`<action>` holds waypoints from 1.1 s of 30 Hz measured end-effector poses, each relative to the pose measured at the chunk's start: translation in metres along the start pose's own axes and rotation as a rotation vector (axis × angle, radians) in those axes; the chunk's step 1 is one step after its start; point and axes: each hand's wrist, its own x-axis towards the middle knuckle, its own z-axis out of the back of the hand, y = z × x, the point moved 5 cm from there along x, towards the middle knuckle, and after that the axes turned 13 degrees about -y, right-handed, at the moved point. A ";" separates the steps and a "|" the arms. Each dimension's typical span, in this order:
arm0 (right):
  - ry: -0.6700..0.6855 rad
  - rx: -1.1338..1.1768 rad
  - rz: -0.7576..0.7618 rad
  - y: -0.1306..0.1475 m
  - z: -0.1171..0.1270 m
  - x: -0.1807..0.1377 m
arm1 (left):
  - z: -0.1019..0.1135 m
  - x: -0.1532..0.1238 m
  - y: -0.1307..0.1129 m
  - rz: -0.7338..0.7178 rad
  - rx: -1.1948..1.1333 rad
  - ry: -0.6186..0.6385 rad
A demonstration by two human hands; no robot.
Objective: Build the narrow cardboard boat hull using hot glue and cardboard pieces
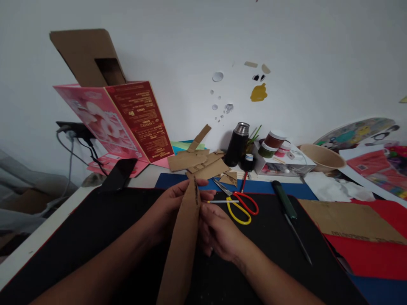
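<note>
A long, narrow strip of brown cardboard (183,241) stands tilted between my two hands, its pointed far end turned away from me. My left hand (173,198) is closed on it from the left, the fingertips showing past the far end. From the right, my right hand (219,228) pinches its edge near the tip, fingers curled. Just beyond my right hand lie scissors (237,201) with one red and one yellow handle, their blades apart. A thin pale stick, perhaps a pencil (219,201), crosses under the handles.
Torn cardboard scraps (203,163) lie at the back, beside a black thermos (238,144). A green-handled screwdriver-like tool (291,216) rests on the black mat (260,258). Rightward, a cardboard sheet (352,218) covers red paper. A pink-red folded box (136,120) and phone (119,173) stand left.
</note>
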 end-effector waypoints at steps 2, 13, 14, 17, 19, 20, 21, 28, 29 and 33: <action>-0.006 0.024 -0.004 0.000 0.000 0.000 | -0.002 -0.001 0.001 0.017 -0.013 0.009; -0.148 0.066 -0.002 0.020 0.009 0.002 | 0.001 0.000 -0.002 -0.031 -0.057 -0.067; -0.161 0.063 0.000 0.021 0.010 0.002 | 0.001 0.000 -0.001 -0.023 -0.044 -0.080; -0.185 0.055 0.005 0.021 0.010 0.004 | 0.004 0.001 0.001 -0.006 -0.025 -0.158; -0.212 0.056 0.020 0.021 0.011 0.005 | 0.008 0.004 0.001 -0.019 -0.049 -0.235; -0.229 0.057 0.033 0.022 0.012 0.006 | 0.010 0.005 0.001 -0.023 -0.066 -0.265; -0.245 0.055 0.049 0.023 0.013 0.006 | 0.012 0.006 0.001 -0.021 -0.079 -0.282; -0.270 0.015 0.152 0.026 0.019 0.009 | 0.004 0.000 -0.004 -0.019 -0.008 -0.153; -0.263 0.008 0.155 0.025 0.019 0.009 | 0.005 -0.001 -0.005 -0.027 -0.003 -0.160; -0.219 -0.029 0.176 0.024 0.018 0.010 | 0.011 0.000 -0.008 -0.070 0.028 -0.199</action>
